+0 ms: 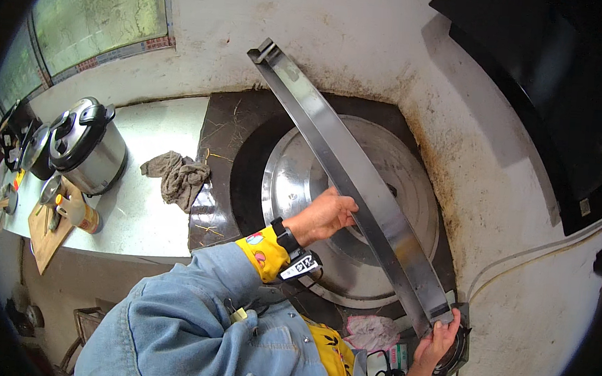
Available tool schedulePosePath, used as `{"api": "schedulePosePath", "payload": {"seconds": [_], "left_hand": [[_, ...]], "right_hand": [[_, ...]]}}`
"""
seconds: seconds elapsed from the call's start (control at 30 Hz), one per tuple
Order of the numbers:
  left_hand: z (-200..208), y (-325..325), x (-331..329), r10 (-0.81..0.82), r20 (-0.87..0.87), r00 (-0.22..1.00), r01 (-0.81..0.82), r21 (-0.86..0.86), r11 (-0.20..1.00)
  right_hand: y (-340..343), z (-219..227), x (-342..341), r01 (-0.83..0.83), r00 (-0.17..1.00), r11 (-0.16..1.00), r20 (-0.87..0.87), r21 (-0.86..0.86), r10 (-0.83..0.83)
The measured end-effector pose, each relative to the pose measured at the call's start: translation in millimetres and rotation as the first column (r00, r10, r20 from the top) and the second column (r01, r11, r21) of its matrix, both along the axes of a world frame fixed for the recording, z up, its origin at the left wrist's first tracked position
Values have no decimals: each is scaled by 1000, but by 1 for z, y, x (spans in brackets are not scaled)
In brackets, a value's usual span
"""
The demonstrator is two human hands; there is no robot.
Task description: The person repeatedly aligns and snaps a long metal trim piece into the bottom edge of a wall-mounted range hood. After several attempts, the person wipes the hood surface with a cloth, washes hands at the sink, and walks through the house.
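Note:
A long, shiny metal channel [364, 171] with folded edges slants across the view, from the far wall down to the near right. My left hand [328, 216] grips its left edge near the middle, the fingertips partly hidden behind the metal. At the near end my right hand [438, 341] is closed round the corner, thumb and fingers on the rim. Beneath the channel is a large round metal lid [294, 181], partly covered by it, on a dark stove top [222, 128].
On the white counter [160, 121] at left are a crumpled grey rag [177, 179], a pressure cooker [91, 147], a bottle [79, 214] and a cutting board [44, 241]. A black range hood [528, 85] juts out at upper right. Near my right hand lies a pinkish cloth [373, 331].

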State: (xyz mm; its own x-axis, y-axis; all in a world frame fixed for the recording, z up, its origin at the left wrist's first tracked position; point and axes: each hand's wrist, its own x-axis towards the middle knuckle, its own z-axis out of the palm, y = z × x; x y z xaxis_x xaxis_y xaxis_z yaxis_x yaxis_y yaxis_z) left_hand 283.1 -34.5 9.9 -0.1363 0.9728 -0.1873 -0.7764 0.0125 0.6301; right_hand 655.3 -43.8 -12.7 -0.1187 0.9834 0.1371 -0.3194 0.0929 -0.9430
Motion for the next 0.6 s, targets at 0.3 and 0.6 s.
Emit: {"api": "schedulePosePath", "payload": {"seconds": [0.3,0.6], "left_hand": [[-9,-4,10,-110,-51,993,110,-3,994],[-26,-7,28,-236,-8,972,235,-58,970]], "right_hand": [[1,-18,37,63,995,995,85,-71,-57],[-21,-32,56,119,955,984,288,-136,-75]]}}
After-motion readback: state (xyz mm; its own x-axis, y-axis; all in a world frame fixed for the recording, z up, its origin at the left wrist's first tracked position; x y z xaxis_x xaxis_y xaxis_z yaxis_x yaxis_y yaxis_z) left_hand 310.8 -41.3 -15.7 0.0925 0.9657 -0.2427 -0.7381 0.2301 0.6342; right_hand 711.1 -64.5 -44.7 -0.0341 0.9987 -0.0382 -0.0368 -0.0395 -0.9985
